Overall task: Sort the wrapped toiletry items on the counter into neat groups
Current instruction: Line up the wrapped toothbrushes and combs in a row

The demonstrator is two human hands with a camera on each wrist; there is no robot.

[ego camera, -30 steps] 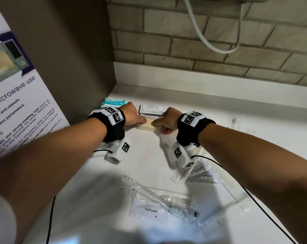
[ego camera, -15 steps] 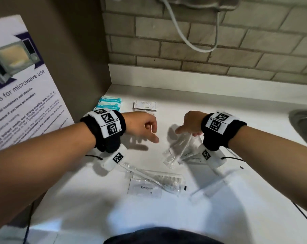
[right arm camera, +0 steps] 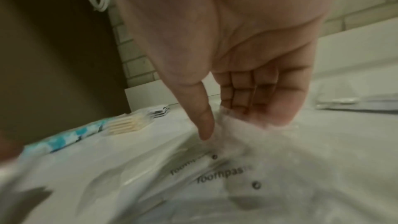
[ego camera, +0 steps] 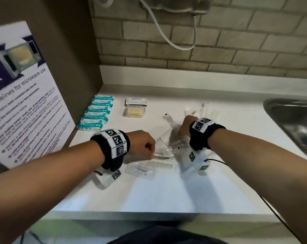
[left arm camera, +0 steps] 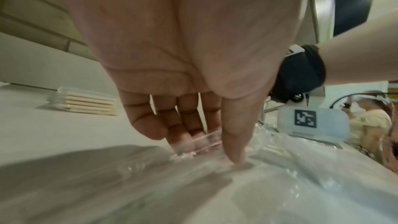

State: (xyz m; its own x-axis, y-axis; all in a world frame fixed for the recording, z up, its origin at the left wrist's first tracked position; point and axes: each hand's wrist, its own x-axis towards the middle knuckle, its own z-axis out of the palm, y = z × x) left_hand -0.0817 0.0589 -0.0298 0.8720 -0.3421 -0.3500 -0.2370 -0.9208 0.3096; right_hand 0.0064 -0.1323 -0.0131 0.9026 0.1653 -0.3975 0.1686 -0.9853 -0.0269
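My left hand (ego camera: pixel 150 152) (left arm camera: pixel 215 149) pinches the end of a clear wrapped toothbrush packet (ego camera: pixel 164 154) (left arm camera: pixel 193 142) between thumb and curled fingers, low on the white counter (ego camera: pixel 166 194). Just right of it, my right hand (ego camera: pixel 181 132) (right arm camera: pixel 224 122) grips a bundle of clear toothbrush-and-toothpaste packets (ego camera: pixel 168 138) (right arm camera: pixel 221 176); its fingertips are hidden in the head view. A loose toothpaste sachet (ego camera: pixel 140 170) and a wrapped comb (ego camera: pixel 159 163) lie below my left hand. Teal packets (ego camera: pixel 96 111) sit in a row at the back left, beside stacked white sachets (ego camera: pixel 136 101) and beige packets (ego camera: pixel 134 111).
A steel sink (ego camera: pixel 293 120) opens at the right. More clear packets (ego camera: pixel 202 110) lie beyond my right hand. A brown side panel with a microwave poster (ego camera: pixel 26 103) bounds the left, a brick wall with a hanging white cable (ego camera: pixel 166 37) the back.
Both hands left the beige stack and drew back toward me. Half a second ago they hovered over the clear packets; now each one grips clear wrapping.
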